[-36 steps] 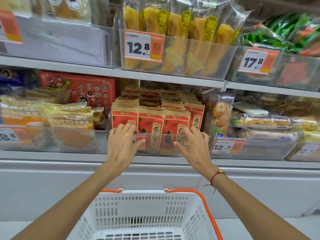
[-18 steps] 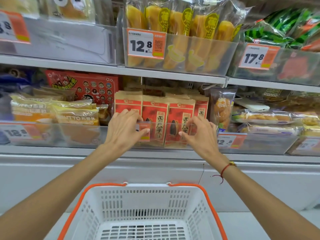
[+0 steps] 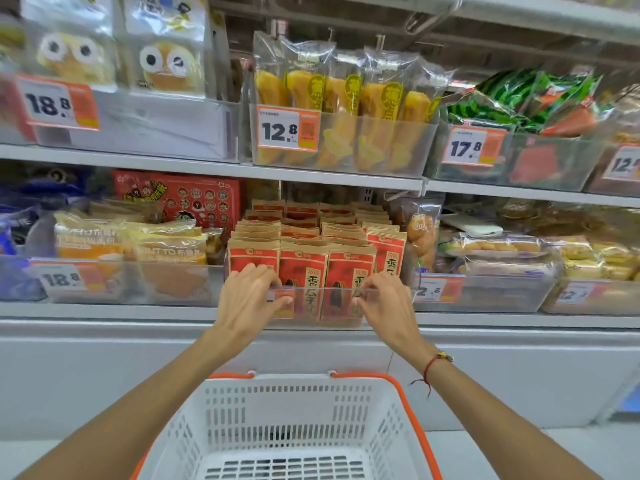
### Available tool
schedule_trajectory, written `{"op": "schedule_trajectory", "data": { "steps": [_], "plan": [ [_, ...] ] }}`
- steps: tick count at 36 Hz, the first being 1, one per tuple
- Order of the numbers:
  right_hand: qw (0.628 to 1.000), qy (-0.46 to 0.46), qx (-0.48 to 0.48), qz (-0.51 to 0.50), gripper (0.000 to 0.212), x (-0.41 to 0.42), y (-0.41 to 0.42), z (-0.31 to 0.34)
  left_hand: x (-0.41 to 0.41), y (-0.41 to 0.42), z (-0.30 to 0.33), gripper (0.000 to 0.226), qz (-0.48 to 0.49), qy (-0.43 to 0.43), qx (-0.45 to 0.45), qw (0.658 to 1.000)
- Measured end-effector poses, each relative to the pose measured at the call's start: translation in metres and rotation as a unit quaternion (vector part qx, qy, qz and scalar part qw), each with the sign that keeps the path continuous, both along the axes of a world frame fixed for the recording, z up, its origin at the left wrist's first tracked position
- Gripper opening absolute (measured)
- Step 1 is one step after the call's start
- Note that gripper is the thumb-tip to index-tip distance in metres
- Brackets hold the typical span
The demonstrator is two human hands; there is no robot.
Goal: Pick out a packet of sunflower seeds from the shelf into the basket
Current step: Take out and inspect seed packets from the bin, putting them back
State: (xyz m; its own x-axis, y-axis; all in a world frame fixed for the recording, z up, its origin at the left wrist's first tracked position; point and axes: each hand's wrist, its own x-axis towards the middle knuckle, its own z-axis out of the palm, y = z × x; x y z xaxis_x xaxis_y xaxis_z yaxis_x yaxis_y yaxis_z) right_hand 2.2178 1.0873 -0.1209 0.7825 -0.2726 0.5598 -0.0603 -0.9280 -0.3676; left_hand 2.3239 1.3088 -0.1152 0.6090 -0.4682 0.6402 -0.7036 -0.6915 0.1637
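Note:
Red and brown sunflower seed packets stand in rows in a clear bin on the middle shelf. My left hand grips the left part of the bin's front rim, fingers hooked over it in front of the leftmost packet and thumb on the outer face. My right hand pinches the same rim further right, fingertips curled at the edge. Below my arms sits the white basket with orange handles, and nothing shows inside it.
Neighbouring clear bins hold yellow bread packs on the left and pastry bags on the right. On the shelf above are yellow snack bags behind a 12.8 tag. A white cabinet front runs below the shelf.
Both hands have stayed at the front of the seed bin, with fingers settling lower onto its rim. The camera dipped and rose again, so more rows of packets show behind.

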Motion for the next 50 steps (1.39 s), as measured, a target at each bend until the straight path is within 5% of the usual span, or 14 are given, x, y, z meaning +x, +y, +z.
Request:
{"op": "schedule_trajectory", "data": {
  "steps": [17, 27, 39, 45, 50],
  "plan": [
    [1.0, -0.009, -0.01, 0.016, 0.021, -0.033, 0.001, 0.006, -0.026, 0.019, 0.008, 0.032, -0.035, -0.089, -0.002, 0.995],
    [0.997, -0.034, 0.062, -0.008, 0.032, -0.027, 0.01, 0.008, -0.025, 0.015, 0.002, 0.034, 0.005, -0.099, 0.01, 0.995],
    [0.992, -0.112, -0.001, -0.051, 0.031, -0.014, 0.029, 0.043, -0.022, 0.04, 0.011, 0.038, -0.058, -0.142, -0.029, 0.988],
    [0.979, -0.196, -0.048, -0.017, 0.029, 0.0, 0.072, 0.07, -0.014, 0.068, 0.039, 0.052, 0.005, 0.02, -0.159, 0.987],
    [0.986, -0.082, -0.109, 0.101, 0.021, 0.023, 0.115, 0.053, -0.004, 0.077, 0.029, 0.058, 0.004, 0.191, -0.203, 0.96]
  ]
}}
